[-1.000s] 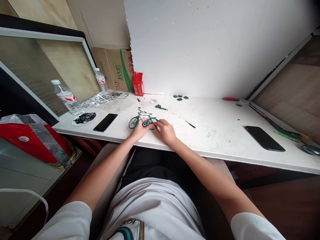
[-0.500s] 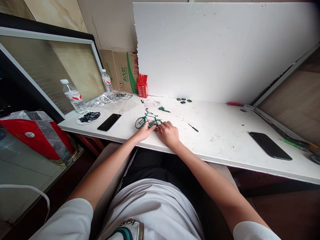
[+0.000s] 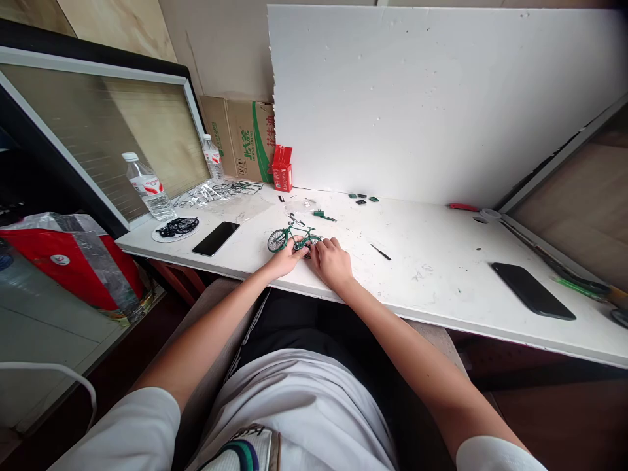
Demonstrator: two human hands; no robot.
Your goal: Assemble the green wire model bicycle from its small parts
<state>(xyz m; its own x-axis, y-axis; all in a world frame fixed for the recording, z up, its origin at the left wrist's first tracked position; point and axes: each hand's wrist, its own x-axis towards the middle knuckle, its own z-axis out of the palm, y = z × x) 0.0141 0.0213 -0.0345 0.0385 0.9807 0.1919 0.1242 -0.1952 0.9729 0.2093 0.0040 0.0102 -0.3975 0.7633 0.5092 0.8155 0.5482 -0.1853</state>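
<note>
Since a second ago the head view has swung slightly, sliding everything rightward; both hands stay at the small green model bicycle (image 3: pixel 299 228), upright near the front edge of the white desk (image 3: pixel 432 268). The left hand (image 3: pixel 284 261) pinches its lower frame. The right hand (image 3: pixel 333 261) curls its fingers over the rear wheel, partly blocking it; whether they pinch cannot be told. Beyond lies a green plastic part (image 3: pixel 322 214); rightward, a slim black tool (image 3: pixel 381 252); leftward, a flat black phone (image 3: pixel 216 238).
</note>
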